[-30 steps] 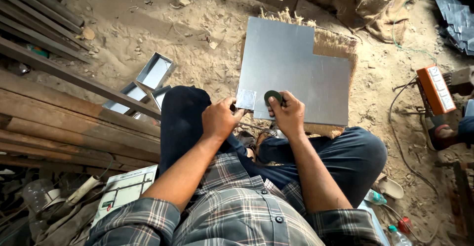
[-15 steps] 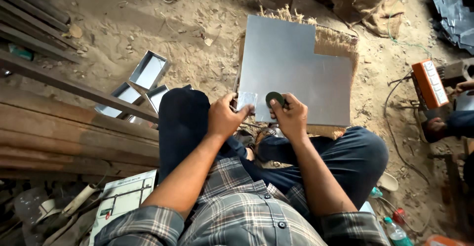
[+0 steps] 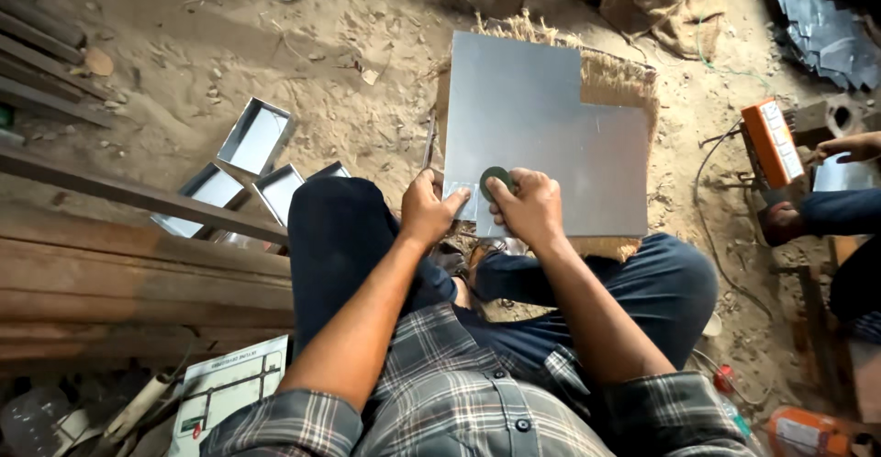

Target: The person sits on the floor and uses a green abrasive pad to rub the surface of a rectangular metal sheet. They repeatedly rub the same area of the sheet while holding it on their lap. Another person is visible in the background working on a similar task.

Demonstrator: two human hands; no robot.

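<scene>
Sheet metal (image 3: 551,136), smooth, grey and notched at one corner, is lying flat on a frayed straw mat (image 3: 615,76) over sandy ground. Left hand (image 3: 427,209) is pinching its near edge; right hand (image 3: 528,207) is curling around a dark green disc (image 3: 496,180) pressing on it.

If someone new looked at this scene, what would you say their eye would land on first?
Probably the shiny metal sheet with one corner notched out, lying on a straw mat on the sandy floor, centre frame. At its near edge the left hand and right hand meet, the right one at a small dark green round object. To the left, folded metal trays lie in the sand beside stacked timber.
</scene>
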